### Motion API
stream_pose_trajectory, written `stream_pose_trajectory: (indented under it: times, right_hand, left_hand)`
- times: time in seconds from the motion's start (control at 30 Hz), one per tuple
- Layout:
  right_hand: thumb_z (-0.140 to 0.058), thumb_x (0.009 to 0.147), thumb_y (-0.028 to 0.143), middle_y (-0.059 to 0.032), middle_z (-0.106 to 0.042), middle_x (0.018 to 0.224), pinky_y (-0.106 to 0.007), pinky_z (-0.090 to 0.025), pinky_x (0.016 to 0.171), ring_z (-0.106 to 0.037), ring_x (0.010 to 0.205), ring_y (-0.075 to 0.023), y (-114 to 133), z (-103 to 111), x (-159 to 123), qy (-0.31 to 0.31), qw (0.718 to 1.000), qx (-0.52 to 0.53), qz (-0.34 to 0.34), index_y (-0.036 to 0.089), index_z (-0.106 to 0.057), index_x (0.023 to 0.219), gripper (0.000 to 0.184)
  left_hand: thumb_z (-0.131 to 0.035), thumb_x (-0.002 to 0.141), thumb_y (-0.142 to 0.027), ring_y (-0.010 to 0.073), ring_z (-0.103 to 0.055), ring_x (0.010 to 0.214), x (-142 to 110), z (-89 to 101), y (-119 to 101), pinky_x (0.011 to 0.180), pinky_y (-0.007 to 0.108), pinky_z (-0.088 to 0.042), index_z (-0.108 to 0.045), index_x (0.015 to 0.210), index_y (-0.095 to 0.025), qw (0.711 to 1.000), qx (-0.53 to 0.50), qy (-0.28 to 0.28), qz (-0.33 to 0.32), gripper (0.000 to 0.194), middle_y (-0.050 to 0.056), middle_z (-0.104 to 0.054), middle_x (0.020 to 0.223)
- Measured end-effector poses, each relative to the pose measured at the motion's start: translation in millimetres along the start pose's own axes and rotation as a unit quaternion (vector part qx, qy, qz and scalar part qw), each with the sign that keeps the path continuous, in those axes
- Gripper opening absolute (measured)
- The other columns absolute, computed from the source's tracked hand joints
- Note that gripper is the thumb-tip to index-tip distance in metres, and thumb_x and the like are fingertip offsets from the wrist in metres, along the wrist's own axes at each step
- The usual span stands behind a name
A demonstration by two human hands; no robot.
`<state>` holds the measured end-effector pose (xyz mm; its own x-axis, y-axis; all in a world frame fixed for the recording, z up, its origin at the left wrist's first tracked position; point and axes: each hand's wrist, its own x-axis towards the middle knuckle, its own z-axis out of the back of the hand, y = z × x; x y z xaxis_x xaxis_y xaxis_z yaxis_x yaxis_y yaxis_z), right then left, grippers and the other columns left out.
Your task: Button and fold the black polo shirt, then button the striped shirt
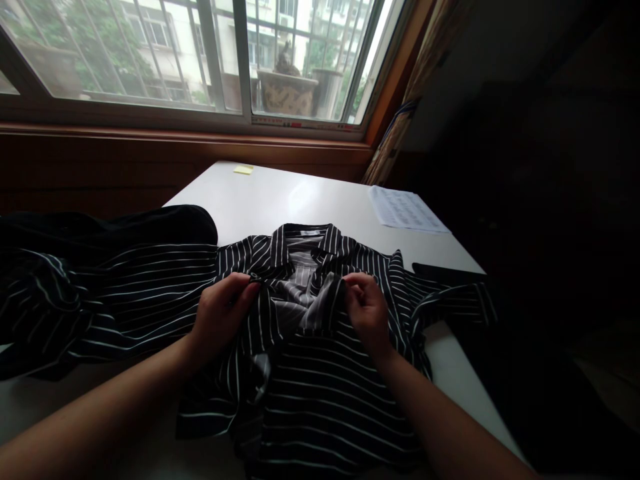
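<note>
Black striped shirt (330,393), hands (369,311) pinching it, hem unclear

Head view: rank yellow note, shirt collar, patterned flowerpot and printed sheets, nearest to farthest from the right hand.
1. Shirt collar: ahead-left of the right hand
2. Printed sheets: table's far right
3. Yellow note: table's far edge, left
4. Patterned flowerpot: outside the window
</note>
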<state>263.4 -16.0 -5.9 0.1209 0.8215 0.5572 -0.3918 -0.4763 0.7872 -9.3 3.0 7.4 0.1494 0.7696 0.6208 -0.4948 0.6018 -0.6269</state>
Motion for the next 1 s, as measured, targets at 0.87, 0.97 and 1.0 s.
stream_pose_trajectory:
  times: [0.87, 0.97, 1.0]
  right_hand:
    - [-0.06, 0.093, 0.038, -0.0065, -0.063, 0.124, -0.036, -0.054, 0.086, -0.063, 0.106, -0.021, 10, 10, 20, 0.193, 0.979, 0.07, -0.005, 0.027, -0.065, 0.118, 0.027]
    - [-0.071, 0.085, 0.04, -0.0067, -0.051, 0.142, -0.044, -0.049, 0.101, -0.049, 0.129, -0.0261, 13, 8, 18, 0.302, 0.95, 0.023, 0.078, 0.034, -0.053, 0.136, 0.055]
    - [-0.074, 0.083, 0.04, -0.0066, -0.047, 0.146, -0.046, -0.045, 0.106, -0.044, 0.133, -0.0265, 14, 7, 16, 0.323, 0.941, -0.001, 0.098, 0.036, -0.047, 0.141, 0.064]
  left_hand:
    - [-0.05, 0.092, -0.01, 0.0174, -0.065, 0.088, 9, 13.7, -34, 0.074, 0.029, -0.055, -0.063, 0.117, -0.02, 0.971, -0.124, 0.119, -0.166, 0.03, 0.007, -0.067, 0.1]
    - [-0.06, 0.091, -0.02, 0.0198, -0.065, 0.087, 12, 37.8, -60, 0.073, 0.032, -0.056, -0.066, 0.116, -0.022, 0.962, -0.19, 0.03, -0.194, 0.026, 0.007, -0.068, 0.099]
    - [-0.063, 0.09, -0.027, 0.0203, -0.065, 0.085, 8, 48.3, -69, 0.073, 0.034, -0.056, -0.067, 0.115, -0.023, 0.957, -0.216, 0.007, -0.195, 0.025, 0.006, -0.069, 0.098]
